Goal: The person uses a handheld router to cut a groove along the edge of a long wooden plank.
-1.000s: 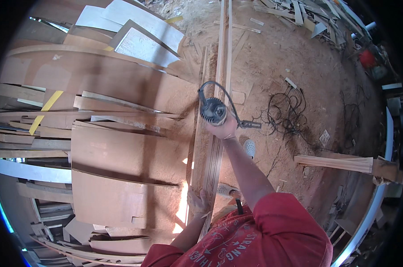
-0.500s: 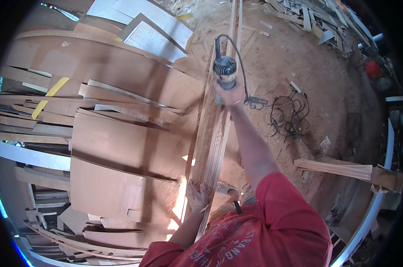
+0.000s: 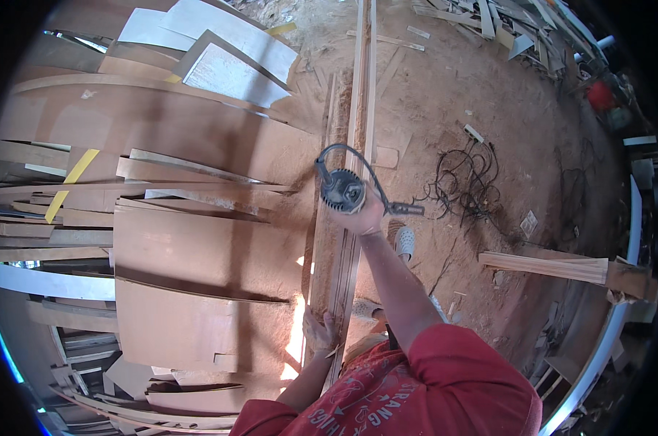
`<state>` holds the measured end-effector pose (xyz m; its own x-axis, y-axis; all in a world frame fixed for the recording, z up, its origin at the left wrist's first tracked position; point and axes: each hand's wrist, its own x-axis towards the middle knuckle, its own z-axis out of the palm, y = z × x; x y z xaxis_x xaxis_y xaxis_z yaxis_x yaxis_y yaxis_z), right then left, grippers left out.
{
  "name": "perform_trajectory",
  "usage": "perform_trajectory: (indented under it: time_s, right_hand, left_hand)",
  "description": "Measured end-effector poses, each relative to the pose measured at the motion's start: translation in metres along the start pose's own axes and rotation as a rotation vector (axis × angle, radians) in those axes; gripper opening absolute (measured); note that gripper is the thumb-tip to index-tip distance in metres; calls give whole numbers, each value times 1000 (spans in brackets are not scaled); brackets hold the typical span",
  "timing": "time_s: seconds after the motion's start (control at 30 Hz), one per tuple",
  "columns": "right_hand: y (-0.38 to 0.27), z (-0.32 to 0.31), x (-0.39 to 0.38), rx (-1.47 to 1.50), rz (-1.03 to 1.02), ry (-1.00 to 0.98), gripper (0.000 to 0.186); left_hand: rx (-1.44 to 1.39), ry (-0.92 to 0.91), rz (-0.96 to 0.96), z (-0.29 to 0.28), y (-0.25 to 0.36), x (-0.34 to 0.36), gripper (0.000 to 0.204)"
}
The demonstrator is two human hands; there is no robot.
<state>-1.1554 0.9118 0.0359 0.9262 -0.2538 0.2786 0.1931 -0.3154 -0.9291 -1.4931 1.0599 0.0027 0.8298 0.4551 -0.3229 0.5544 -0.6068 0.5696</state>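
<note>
My right hand point(image 3: 367, 214) is closed around a corded trim router point(image 3: 342, 192) with a dark, vented top. Its base is hidden from above, over the long grooved wood strip point(image 3: 345, 272). A black cord point(image 3: 378, 178) loops from the router's top and around past my right wrist. Nearer my body, my left hand point(image 3: 319, 331) rests against the strip and the board beside it, fingers stretched out and thumb apart. Sawdust lies along the work surface point(image 3: 327, 240).
Stacked brown sheets point(image 3: 176, 247) and offcuts spread on the left. Tangled black cable point(image 3: 463, 182) and a small power strip point(image 3: 474, 134) lie on the dusty floor to the right. A bundle of thin strips point(image 3: 543, 265) juts in at right; scrap wood point(image 3: 489, 22) lies far right.
My right hand has drawn the router along the strip toward my body, and the router's top now faces me more. My left hand stays at about the same place. A shoe has come into view.
</note>
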Motion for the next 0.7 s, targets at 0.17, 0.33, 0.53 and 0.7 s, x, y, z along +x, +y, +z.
perform_trajectory:
  time_s: [0.17, 0.33, 0.53, 0.7]
  right_hand:
    - [21, 8, 70, 20, 0, 28, 70]
    - [38, 14, 141, -12, 21, 42, 71]
    - [-3, 16, 163, -78, 233, 6, 75]
    - [-21, 6, 74, -7, 377, -11, 73]
  left_hand:
    - [15, -20, 10, -4, 10, -2, 95]
    - [35, -14, 12, 1, 4, 4, 94]
    - [8, -20, -26, -1, 5, 4, 94]
    - [0, 0, -28, -4, 17, 1, 88]
